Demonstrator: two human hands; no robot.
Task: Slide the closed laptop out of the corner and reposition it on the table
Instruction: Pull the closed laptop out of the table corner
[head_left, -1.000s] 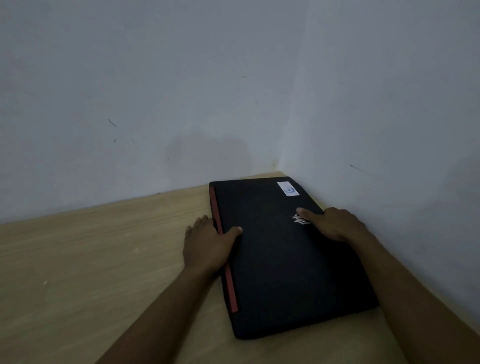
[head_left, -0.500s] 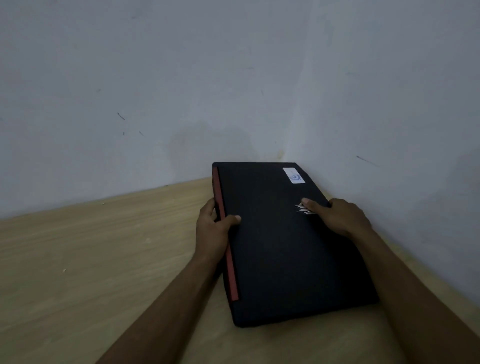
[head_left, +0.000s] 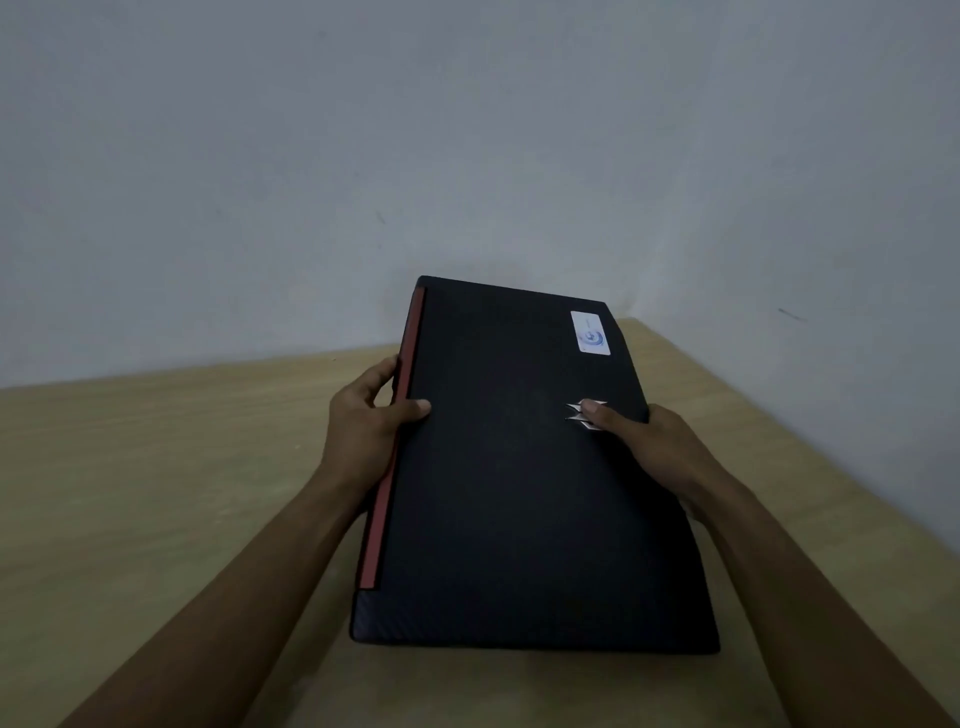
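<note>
1. Grey walls (head_left: 260, 182) meet in a corner at upper right; pale wood table (head_left: 130, 493) runs below, dim light.
2. Laptop (head_left: 519, 493), black, lid shut, red strip (head_left: 387, 467) along its left edge, white sticker (head_left: 590, 332) near far right corner. It is seen near table centre-right, far end apparently tipped up off the wood, near end low by the table; contact underneath can't be told.
3. Left hand (head_left: 363, 431): curled round the left edge, thumb on top of lid, fingers wrapped over the red strip and under. Firm clamp on laptop.
4. Right hand (head_left: 654, 447): clasped on the right edge, thumb laid on lid by the silver logo (head_left: 584, 414), other fingers hidden below edge.
5. Progress, judged: corner exit is largely done, bare table now shown btwn laptop and right wall. Left to do: set it flat at the new spot, square it up, let go.
6. Vs 1 s ago: laptop was lying flat, tucked close along the right wall; left hand was resting flat beside the strip. Vs 0.5 s ago: grip was already taken; since then laptop has been drawn nearer the wearer and clear of the wall, far end raised more.
</note>
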